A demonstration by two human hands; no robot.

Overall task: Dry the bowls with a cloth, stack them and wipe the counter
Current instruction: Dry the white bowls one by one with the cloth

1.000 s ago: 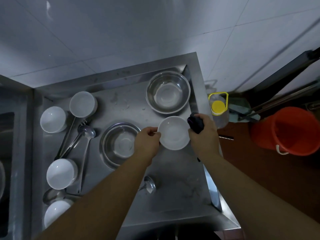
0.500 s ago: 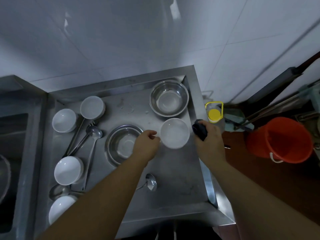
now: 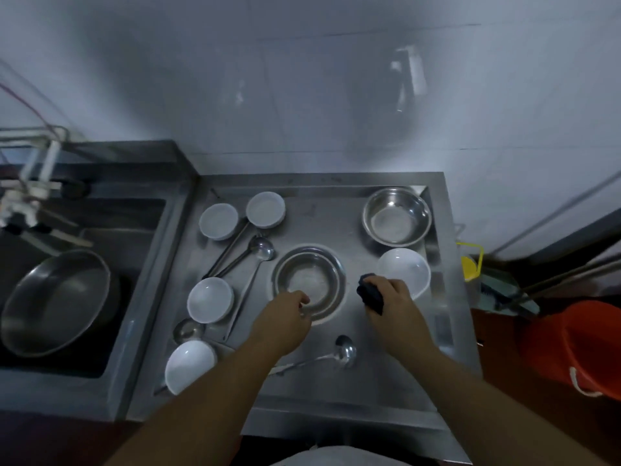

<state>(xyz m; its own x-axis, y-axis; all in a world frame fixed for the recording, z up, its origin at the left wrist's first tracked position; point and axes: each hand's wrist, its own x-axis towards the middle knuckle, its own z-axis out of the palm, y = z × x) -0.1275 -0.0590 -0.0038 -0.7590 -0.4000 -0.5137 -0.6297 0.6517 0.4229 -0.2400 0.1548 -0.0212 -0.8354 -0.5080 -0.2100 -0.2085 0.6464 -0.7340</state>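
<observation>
My left hand [image 3: 285,319] curls its fingers over the near rim of the middle steel bowl [image 3: 309,280] on the steel counter [image 3: 386,371]. My right hand [image 3: 395,299] grips a dark cloth [image 3: 369,294] just right of that bowl. Behind it, a white bowl [image 3: 408,269] stands free on the counter near the right edge. Several more white bowls lie on the left: two at the back [image 3: 218,220] [image 3: 265,210], one in the middle [image 3: 210,299], one at the front [image 3: 190,364].
A second steel bowl [image 3: 396,216] sits at the back right corner. Ladles lie between the bowls [image 3: 263,247] and near the front [image 3: 344,348]. A sink with a large steel basin [image 3: 55,301] is on the left. An orange bucket [image 3: 578,348] and a yellow-capped bottle [image 3: 468,267] stand beyond the right edge.
The white bowl held between both hands now rests on the counter at the right. My left hand let go and moved to the steel bowl's rim; my right hand, with the cloth, came left.
</observation>
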